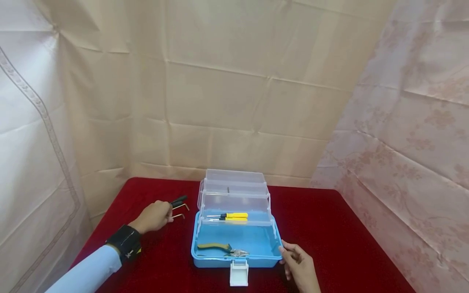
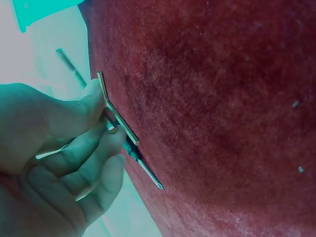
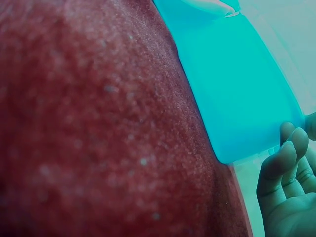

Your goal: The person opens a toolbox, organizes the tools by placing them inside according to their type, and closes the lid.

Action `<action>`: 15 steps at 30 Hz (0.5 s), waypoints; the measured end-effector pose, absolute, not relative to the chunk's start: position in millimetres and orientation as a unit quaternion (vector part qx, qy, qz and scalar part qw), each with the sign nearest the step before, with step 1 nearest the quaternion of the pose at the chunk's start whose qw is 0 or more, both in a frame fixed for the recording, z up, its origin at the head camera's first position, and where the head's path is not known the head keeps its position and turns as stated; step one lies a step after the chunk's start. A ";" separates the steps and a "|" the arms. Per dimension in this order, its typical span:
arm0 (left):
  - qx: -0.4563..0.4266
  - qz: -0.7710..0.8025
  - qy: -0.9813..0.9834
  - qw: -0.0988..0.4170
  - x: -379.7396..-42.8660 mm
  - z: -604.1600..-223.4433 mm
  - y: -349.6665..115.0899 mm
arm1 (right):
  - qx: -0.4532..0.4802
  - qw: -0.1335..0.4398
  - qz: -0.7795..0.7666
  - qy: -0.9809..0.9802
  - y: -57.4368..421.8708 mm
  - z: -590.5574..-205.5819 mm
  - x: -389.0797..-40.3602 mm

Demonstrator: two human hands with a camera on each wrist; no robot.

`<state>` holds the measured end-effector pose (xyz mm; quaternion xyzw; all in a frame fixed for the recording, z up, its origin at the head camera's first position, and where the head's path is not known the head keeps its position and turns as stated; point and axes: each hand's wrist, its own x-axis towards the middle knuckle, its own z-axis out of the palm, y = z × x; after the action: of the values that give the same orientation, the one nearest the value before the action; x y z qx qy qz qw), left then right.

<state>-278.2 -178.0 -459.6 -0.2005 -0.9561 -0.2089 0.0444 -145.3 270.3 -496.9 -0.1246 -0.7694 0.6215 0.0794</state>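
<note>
The left hand [image 1: 154,215] pinches two bent hex keys [image 2: 121,121] between thumb and fingers, their short ends pointing out over the red cloth-covered worktop [image 1: 322,228], left of the toolbox. A dark-handled screwdriver [image 1: 178,201] shows just beyond the fingers; whether it is gripped too cannot be told. The right hand [image 1: 298,262] grasps the near right corner of the blue toolbox [image 1: 212,263], thumb on the rim. The box stands open, its clear trays [image 1: 234,177] folded out toward the back and its white latch [image 1: 239,276] hanging in front. Pliers [image 1: 216,245] lie inside near the front wall; two yellow-handled screwdrivers [image 1: 236,215] lie side by side farther back.
</note>
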 end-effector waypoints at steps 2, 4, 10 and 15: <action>-0.195 -0.209 -0.956 0.056 -280.3 -459.7 -176.9 | -0.124 0.080 0.622 -0.769 270.4 -496.9 -145.6; -0.191 -0.211 -0.956 0.065 -281.6 -459.4 -175.7 | -0.125 0.080 0.622 -0.769 270.8 -497.1 -146.0; -0.190 -0.225 -0.952 0.081 -280.8 -457.3 -172.9 | -0.127 0.079 0.620 -0.771 270.7 -497.1 -146.0; -0.188 -0.249 -0.946 0.091 -279.1 -456.3 -172.6 | -0.120 0.084 0.621 -0.770 270.8 -498.3 -145.7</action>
<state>-279.1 -172.6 -456.3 -0.1880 -0.9458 -0.2487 0.0912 -145.7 270.8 -498.3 -0.1202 -0.7697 0.6214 0.0838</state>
